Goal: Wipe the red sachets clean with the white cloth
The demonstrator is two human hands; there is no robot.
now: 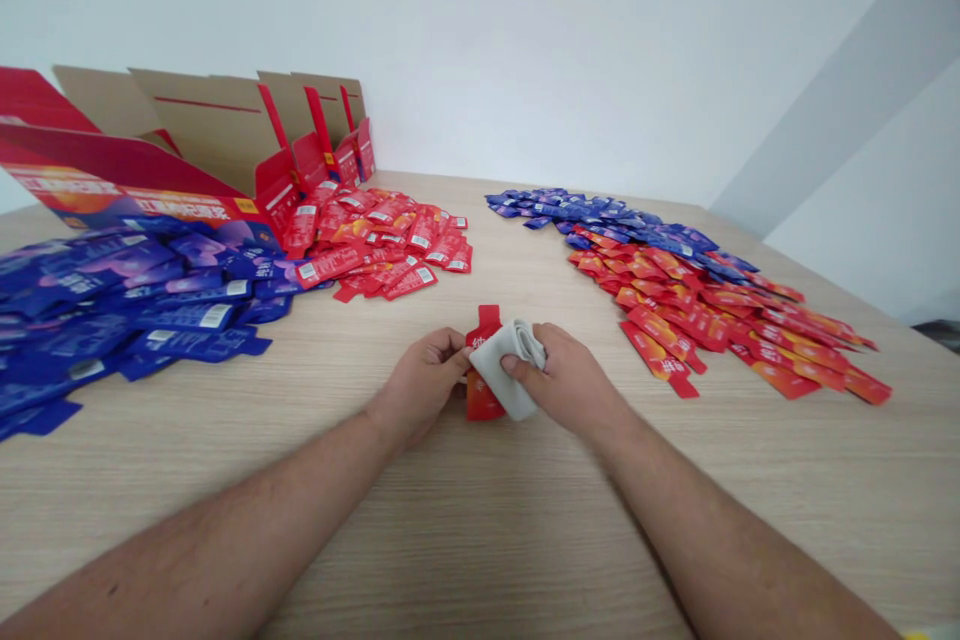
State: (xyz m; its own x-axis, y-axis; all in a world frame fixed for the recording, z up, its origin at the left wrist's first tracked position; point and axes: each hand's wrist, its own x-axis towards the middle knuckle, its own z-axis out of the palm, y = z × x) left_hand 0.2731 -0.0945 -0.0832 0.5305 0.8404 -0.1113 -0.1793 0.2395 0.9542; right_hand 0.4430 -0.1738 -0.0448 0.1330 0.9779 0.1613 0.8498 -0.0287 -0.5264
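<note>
On the pale wooden table (pixel 465 530), mid-frame, the left hand (pixel 424 375) pinches a flat red packet (pixel 484 407), the right hand (pixel 571 377) a folded whitish cloth (pixel 496 356). This one seems unfinished; the heaped red-and-blue packets' (pixel 405 232) status is unclear.

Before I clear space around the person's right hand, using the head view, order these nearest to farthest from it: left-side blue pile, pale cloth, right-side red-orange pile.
1. Pale cloth: gripped in the right hand.
2. Right-side red-orange pile: off to that hand's right.
3. Left-side blue pile: well over to its left.
</note>
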